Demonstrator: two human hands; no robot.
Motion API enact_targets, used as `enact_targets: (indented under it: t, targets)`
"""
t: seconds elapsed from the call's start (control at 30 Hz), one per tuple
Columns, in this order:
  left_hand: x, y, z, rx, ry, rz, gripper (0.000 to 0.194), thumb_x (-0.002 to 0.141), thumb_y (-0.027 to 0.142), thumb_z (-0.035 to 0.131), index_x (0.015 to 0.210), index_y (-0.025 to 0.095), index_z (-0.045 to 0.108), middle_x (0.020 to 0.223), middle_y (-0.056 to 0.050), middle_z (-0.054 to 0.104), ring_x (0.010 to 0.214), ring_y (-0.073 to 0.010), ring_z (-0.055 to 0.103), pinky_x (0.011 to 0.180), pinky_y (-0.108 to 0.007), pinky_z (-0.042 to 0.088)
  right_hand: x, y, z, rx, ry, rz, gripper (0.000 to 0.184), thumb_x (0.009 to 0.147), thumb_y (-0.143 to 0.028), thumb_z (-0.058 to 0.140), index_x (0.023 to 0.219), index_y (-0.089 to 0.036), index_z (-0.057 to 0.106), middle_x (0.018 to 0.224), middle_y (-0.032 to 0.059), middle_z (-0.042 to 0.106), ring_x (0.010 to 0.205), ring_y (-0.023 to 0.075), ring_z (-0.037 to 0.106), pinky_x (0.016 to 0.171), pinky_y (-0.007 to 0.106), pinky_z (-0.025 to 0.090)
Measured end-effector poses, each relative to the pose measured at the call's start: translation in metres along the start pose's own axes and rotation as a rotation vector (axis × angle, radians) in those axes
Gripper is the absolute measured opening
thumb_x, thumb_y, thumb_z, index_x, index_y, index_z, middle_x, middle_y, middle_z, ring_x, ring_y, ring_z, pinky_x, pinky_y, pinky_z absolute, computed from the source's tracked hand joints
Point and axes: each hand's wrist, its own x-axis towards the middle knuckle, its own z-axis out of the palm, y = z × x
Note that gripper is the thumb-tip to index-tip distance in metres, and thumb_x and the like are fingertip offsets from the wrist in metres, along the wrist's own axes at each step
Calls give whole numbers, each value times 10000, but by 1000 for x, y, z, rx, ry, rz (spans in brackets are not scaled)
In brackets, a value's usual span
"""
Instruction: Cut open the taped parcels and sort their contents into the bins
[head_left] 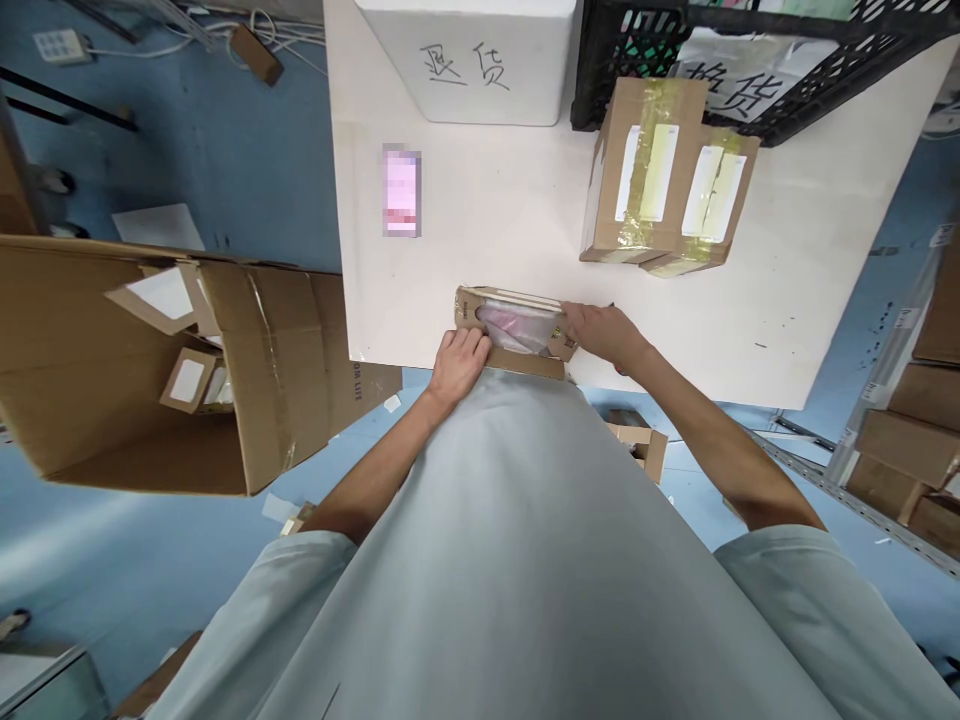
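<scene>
At the table's front edge, close against my shirt, is a small opened cardboard box. Inside it lies something pinkish in clear plastic wrap; its kind cannot be made out. My left hand has its fingers curled over the box's near left corner. The right end of the box is in the grip of my right hand, its fingertips partly hidden by the box wall.
Two taped, labelled cartons stand at the table's right, against a black plastic crate. A white bin sits at the back. Left of the white table is a large open carton with small boxes inside.
</scene>
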Motion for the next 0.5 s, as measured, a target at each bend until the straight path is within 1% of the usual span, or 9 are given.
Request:
enact_targets:
  t: [0.07, 0.1, 0.13, 0.17, 0.23, 0.3, 0.33, 0.4, 0.5]
  targets:
    - [-1, -2, 0, 8, -8, 14, 270, 1082, 129, 452, 999, 248, 680, 1057, -170, 702, 1067, -363, 619, 952, -527, 463, 7, 9, -3, 67, 35, 110, 517, 1180, -293, 307, 1545, -64, 592, 1139, 246, 846, 994, 368, 789, 864, 425, 549]
    - [-2, -3, 0, 11, -10, 31, 223, 1086, 166, 484, 1007, 245, 677, 1075, -174, 703, 1076, -366, 619, 954, -529, 468, 10, 14, -4, 120, 74, 158, 508, 1189, -325, 304, 1531, -87, 595, 1069, 213, 850, 935, 356, 785, 851, 418, 546]
    - [-4, -4, 0, 10, -9, 53, 167, 1094, 231, 527, 1014, 242, 673, 1089, -178, 702, 1082, -371, 619, 960, -533, 475, 13, 17, -3, 181, 121, 191, 494, 1192, -355, 316, 1516, -112, 599, 1056, 189, 851, 917, 347, 783, 851, 414, 547]
    - [-5, -5, 0, 3, -2, 74, 150, 1099, 322, 574, 1019, 238, 669, 1095, -180, 699, 1083, -375, 619, 968, -538, 484, 15, 20, -2, 245, 171, 212, 474, 1190, -379, 339, 1495, -136, 607, 1082, 174, 852, 927, 339, 784, 861, 412, 552]
    - [-8, -8, -2, -41, 31, 94, 313, 1081, 540, 645, 1035, 231, 660, 1087, -177, 691, 1076, -378, 621, 986, -552, 504, 16, 21, 5, 375, 270, 241, 430, 1175, -407, 391, 1453, -177, 626, 1183, 158, 849, 987, 320, 792, 895, 410, 569]
    - [-11, -11, -5, -121, 94, 81, 467, 1057, 691, 638, 1071, 224, 650, 1102, -175, 689, 1092, -377, 631, 1008, -563, 523, 13, 17, 15, 510, 358, 281, 419, 1166, -457, 426, 1432, -209, 632, 1274, 150, 836, 1048, 303, 801, 910, 410, 595]
    - [-12, -14, -6, -170, 134, 61, 498, 1065, 719, 608, 1095, 223, 643, 1125, -175, 692, 1115, -374, 637, 1026, -568, 530, 10, 14, 21, 574, 397, 308, 430, 1160, -497, 445, 1431, -220, 630, 1309, 151, 827, 1076, 299, 803, 908, 413, 611]
    - [-12, -20, -9, -277, 222, -13, 492, 1110, 704, 525, 1160, 225, 623, 1213, -178, 696, 1204, -360, 647, 1083, -569, 539, 2, 8, 33, 678, 464, 377, 486, 1140, -586, 483, 1438, -229, 622, 1354, 165, 810, 1124, 299, 804, 911, 426, 638]
    - [-8, -34, -10, -481, 320, -212, 491, 1162, 649, 440, 1365, 221, 569, 1426, -205, 658, 1365, -322, 643, 1137, -531, 566, -14, -1, 52, 817, 537, 501, 617, 1118, -699, 464, 1477, -218, 608, 1381, 195, 789, 1159, 294, 801, 924, 445, 667]
